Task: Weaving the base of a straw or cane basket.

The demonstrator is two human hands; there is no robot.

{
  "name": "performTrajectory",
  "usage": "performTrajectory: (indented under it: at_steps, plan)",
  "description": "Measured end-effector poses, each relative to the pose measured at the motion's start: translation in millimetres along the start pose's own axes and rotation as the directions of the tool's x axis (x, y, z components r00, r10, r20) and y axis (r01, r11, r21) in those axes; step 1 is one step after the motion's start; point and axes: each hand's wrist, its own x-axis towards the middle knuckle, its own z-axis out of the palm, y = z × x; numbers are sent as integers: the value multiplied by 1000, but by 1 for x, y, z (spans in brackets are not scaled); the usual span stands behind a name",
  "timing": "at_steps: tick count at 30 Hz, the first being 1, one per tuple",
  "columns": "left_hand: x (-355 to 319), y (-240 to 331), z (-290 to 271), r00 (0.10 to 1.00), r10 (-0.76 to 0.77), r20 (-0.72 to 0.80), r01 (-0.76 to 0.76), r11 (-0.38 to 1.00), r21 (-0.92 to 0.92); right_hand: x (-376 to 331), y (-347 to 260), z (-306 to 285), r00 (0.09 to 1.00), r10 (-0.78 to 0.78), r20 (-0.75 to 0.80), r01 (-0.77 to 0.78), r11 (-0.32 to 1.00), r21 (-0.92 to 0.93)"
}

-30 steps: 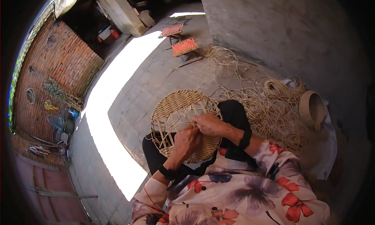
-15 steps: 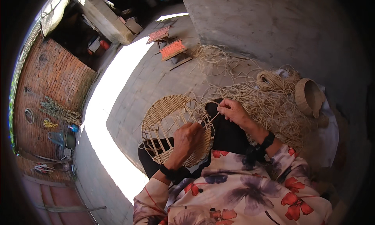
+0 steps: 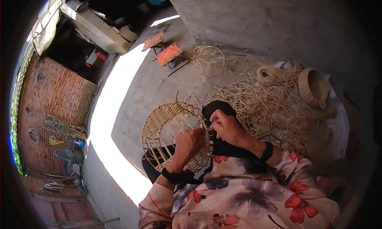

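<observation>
A round, open-framed piece of tan cord weaving (image 3: 161, 119) rests on my dark-trousered lap, dense along its far and near edges with bare ribs across the middle. My left hand (image 3: 189, 143) is closed around its right side, thumb side up, and covers part of the weave. Close beside that rim is my right hand (image 3: 227, 127), its fingers bent and drawn together. What they pinch, if anything, is too small to make out. A short cord end stands up from the piece's far edge.
A large tangle of loose tan cord (image 3: 254, 101) spreads on the floor at my right, with a coiled bundle (image 3: 270, 76) and a round woven basket (image 3: 312, 88) lying on its side. Two low stools with red woven seats (image 3: 169, 55) stand ahead. A grey wall (image 3: 254, 22) rises beyond.
My right hand has moved left and down to the rim of the weaving; the strand it pinched no longer shows clearly. My left hand keeps its grip. The whole view has shifted slightly.
</observation>
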Motion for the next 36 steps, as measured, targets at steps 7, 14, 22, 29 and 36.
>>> performTrajectory:
  at_steps: [7,14,22,29,36]
  plan:
    - [7,-10,-1,990,134,42,-124,974,-191,-8,15,1,929,50,366,-88,992,87]
    - [-2,-4,-11,992,63,109,-25,946,-324,-12,27,16,882,-396,256,467,809,-356]
    - [-25,2,-12,981,94,-167,-141,944,-297,5,1,-26,916,-228,331,388,715,-581]
    - [-19,18,5,863,358,-357,-420,901,-110,58,-44,-35,819,121,561,-90,992,-83]
    - [-12,11,7,897,206,-392,-262,960,-94,78,-67,-10,753,-61,655,72,997,9]
